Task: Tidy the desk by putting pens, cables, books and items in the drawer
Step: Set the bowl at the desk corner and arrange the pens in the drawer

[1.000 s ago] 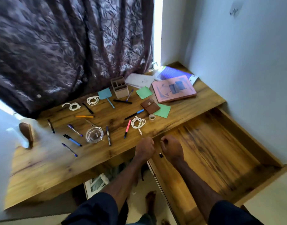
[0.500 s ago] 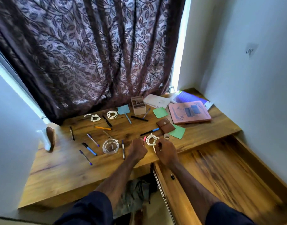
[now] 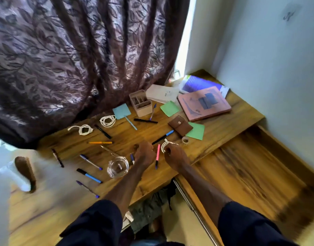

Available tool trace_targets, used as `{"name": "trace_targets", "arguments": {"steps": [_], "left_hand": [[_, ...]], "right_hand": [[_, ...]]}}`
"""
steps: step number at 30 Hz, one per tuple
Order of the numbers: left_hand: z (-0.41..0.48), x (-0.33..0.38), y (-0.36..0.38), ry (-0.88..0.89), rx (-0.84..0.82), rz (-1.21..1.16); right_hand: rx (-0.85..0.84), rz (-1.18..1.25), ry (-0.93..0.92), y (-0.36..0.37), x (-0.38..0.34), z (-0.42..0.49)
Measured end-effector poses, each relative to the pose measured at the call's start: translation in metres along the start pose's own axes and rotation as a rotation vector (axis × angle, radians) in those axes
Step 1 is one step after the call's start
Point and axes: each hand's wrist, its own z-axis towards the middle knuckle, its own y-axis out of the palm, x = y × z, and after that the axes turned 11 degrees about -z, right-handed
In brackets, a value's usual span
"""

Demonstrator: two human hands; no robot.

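Pens, cables, notes and books lie scattered on the wooden desk (image 3: pixel 215 139). My right hand (image 3: pixel 174 156) reaches over the front edge and its curled fingers pinch the near side of a white coiled cable (image 3: pixel 166 144). To its left, my left hand (image 3: pixel 143 154) is curled into a fist with nothing visible in it, between a pink pen (image 3: pixel 158 153) and a dark blue pen (image 3: pixel 132 158). The open wooden drawer (image 3: pixel 245 174) lies low on the right.
A glass bowl (image 3: pixel 118 167) stands left of my left hand. Behind lie a brown wallet (image 3: pixel 180 125), a tape roll (image 3: pixel 185 139), green notes (image 3: pixel 196 131), a pink book (image 3: pixel 204 105), a pen holder (image 3: pixel 140 102) and two more cable coils (image 3: pixel 108 120). Curtain behind, wall on the right.
Both hands have moved from the drawer's front edge up onto the desk. My right hand has reached the white cable coil. The view has shifted forward.
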Motion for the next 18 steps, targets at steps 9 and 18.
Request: {"name": "trace_targets", "arguments": {"steps": [9, 18], "left_hand": [[0.022, -0.022, 0.020, 0.039, -0.081, 0.163], [0.014, -0.026, 0.023, 0.007, -0.252, 0.223]], "right_hand": [[0.012, -0.032, 0.078, -0.003, -0.009, 0.001], [-0.005, -0.051, 0.130, -0.008, -0.008, -0.008]]}}
